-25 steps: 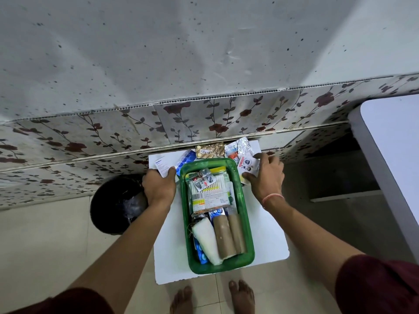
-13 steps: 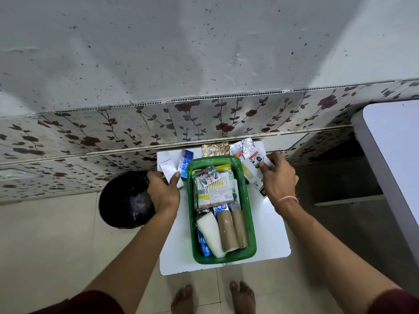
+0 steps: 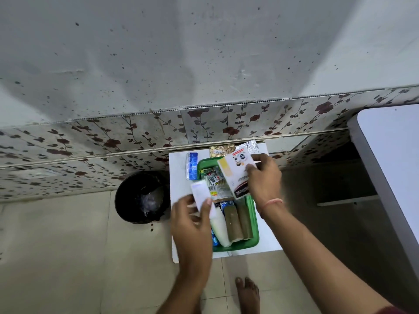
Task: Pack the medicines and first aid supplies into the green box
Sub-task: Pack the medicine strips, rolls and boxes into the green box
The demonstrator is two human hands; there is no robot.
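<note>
Right hand (image 3: pixel 263 177) is pinching a white carton (image 3: pixel 235 175) tilted over the green box's (image 3: pixel 253 232) far end; left hand (image 3: pixel 192 225) is gripping a small white packet (image 3: pixel 200 196) at its left rim, both arriving directly above.

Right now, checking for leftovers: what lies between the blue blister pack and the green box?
Bare white tabletop separates blue blister pack from green box, per the head view.

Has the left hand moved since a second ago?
Yes. The left hand left the far corner beside the green box and came nearer, holding a small white packet.
</note>
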